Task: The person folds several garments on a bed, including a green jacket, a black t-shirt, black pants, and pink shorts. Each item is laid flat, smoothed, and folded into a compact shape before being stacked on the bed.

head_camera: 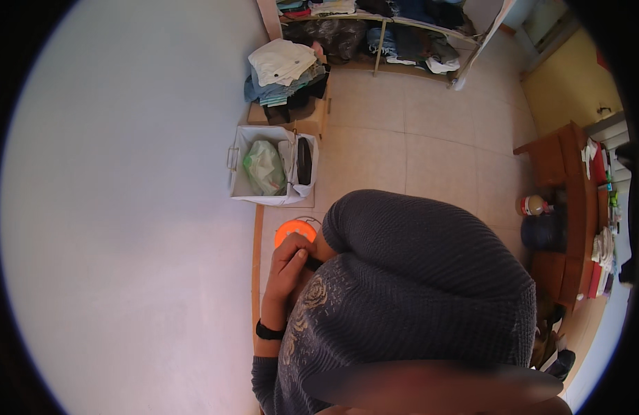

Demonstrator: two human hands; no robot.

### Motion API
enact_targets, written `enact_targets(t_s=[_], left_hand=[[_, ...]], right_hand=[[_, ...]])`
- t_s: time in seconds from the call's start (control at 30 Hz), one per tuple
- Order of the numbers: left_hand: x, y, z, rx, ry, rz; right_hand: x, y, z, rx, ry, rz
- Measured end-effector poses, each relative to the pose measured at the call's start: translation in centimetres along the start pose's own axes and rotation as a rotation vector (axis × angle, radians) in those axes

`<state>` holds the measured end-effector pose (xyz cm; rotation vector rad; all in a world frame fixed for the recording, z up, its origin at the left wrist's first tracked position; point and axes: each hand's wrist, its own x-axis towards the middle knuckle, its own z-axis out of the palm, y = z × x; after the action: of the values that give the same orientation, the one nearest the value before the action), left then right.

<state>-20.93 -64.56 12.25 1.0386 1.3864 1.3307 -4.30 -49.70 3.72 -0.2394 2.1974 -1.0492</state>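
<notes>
My left hand [286,264], with a black band on its wrist, reaches up from the lower left. Its fingers are curled at my right wrist, beside a black band [313,263]; whether they grip it is unclear. My right forearm [325,248] comes out of a dark ribbed sleeve. My right hand [299,286] is mostly hidden behind my left hand and the patterned sweater [402,290], so its fingers cannot be made out. Beyond the hands, lower down, is a round orange object [293,230] with pale marks, partly covered by my left hand.
A pale wall [132,207] runs along the left. Ahead stand a white bin [236,179] holding plastic bags and a cardboard box [311,127] under folded clothes [283,62]. Shelves [379,49] with clothes are at the top. A wooden desk [579,223] and a bottle [532,205] are right.
</notes>
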Motion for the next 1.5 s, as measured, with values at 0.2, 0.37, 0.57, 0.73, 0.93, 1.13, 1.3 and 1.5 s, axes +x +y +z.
enact_targets(t_s=[0.2, 0.37, 0.57, 0.73, 0.93, 1.13, 1.3, 1.5], left_hand=[[-6.7, -1.2, -3.6, -0.182, 0.121, 0.038], [-12.1, -0.4, -6.9, -0.057, 0.18, 0.074], [-22.6, -3.0, -12.1, -0.035, 0.346, 0.117], [-29.4, -4.5, -11.5, 0.004, 0.584, 0.133], [-38.3, -5.8, -12.4, -0.105, 0.867, 0.156], [-47.1, -7.2, -13.6, -0.099, 1.267, 0.151], [-53.2, -8.0, -15.0, -0.177, 1.406, 0.022], [-61.5, -10.1, -10.8, -0.292, 1.884, 0.211]], right_hand=[[6.7, -4.8, -1.0, -0.079, -0.019, -0.078], [13.1, -10.5, -1.6, -0.18, -0.07, -0.182], [25.4, -18.5, 0.7, -0.415, -0.385, -0.401], [31.5, -25.9, 6.0, -0.645, -0.738, -0.56], [37.5, -33.1, 13.0, -0.859, -1.048, -0.74], [44.5, -40.5, 18.5, -1.053, -1.24, -0.931], [47.4, -44.2, 24.2, -1.111, -1.36, -1.114], [47.4, -48.0, 32.6, -1.155, -1.546, -1.3]])
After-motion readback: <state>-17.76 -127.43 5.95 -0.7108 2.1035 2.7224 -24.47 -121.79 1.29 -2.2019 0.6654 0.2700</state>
